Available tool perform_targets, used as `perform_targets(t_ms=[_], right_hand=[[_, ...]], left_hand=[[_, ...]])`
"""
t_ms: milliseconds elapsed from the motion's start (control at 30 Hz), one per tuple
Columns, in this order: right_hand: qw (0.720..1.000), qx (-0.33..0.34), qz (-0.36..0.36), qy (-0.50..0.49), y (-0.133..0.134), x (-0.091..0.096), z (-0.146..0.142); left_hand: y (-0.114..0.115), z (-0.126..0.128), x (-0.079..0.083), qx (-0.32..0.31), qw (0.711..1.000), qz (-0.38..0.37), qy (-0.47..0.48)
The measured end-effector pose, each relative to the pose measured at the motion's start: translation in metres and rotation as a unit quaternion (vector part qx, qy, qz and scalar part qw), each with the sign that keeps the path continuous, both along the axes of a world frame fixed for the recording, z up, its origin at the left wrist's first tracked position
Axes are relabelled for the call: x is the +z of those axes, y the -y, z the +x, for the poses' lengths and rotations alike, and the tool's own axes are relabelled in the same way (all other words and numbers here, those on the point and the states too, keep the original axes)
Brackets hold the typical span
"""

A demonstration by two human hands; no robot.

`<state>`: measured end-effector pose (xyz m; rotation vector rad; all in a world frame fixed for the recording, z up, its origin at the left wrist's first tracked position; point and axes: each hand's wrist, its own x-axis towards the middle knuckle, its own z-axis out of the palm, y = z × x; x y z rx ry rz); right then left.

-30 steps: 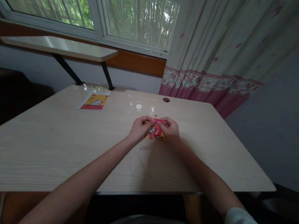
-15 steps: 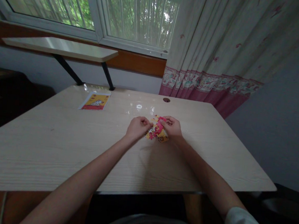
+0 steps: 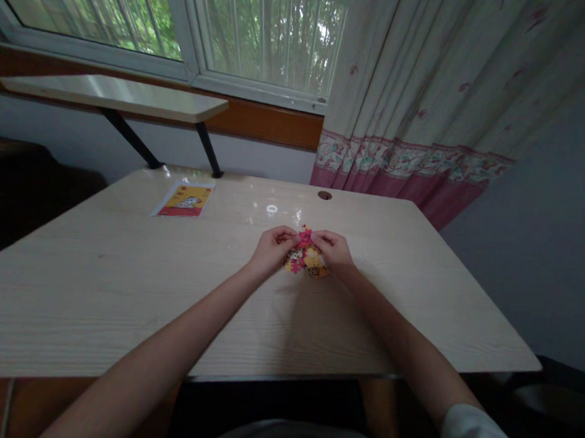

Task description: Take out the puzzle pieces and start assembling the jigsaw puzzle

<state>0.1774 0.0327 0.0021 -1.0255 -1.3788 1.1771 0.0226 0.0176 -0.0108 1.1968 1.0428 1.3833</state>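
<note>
A small heap of red, yellow and white puzzle pieces [image 3: 305, 262] lies near the middle of the pale wooden table [image 3: 118, 280]. My left hand [image 3: 271, 248] and my right hand [image 3: 334, 250] meet just above the heap. Both pinch a small pink-red piece [image 3: 304, 236] between thumb and fingertips, the left from the left side, the right from the right. The remaining fingers of both hands are curled in. Part of the heap is hidden behind my hands.
A yellow and red printed card [image 3: 184, 199] lies flat at the table's far left. A round cable hole [image 3: 325, 195] sits near the far edge. A narrow shelf [image 3: 115, 96] on black brackets hangs under the window; a patterned curtain [image 3: 421, 101] hangs at the right.
My left hand has come back to the pink-red piece and now pinches it with the right hand. The piece sits slightly higher and more to the left than half a second ago.
</note>
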Motion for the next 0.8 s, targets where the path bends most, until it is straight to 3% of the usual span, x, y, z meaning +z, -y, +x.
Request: perform_targets(t_ms=[200, 433, 800], right_hand=[[1.0, 0.018, -0.009, 0.018, 0.003, -0.005, 0.0], [1.0, -0.015, 0.015, 0.022, 0.006, -0.002, 0.0], [0.999, 0.016, 0.003, 0.036, 0.002, -0.004, 0.001]], left_hand=[[0.004, 0.001, 0.007, -0.007, 0.999, -0.009, 0.033], [0.004, 0.0, 0.011, -0.001, 0.998, -0.036, 0.056], [0.0, -0.004, 0.0, 0.0, 0.998, -0.014, -0.069]])
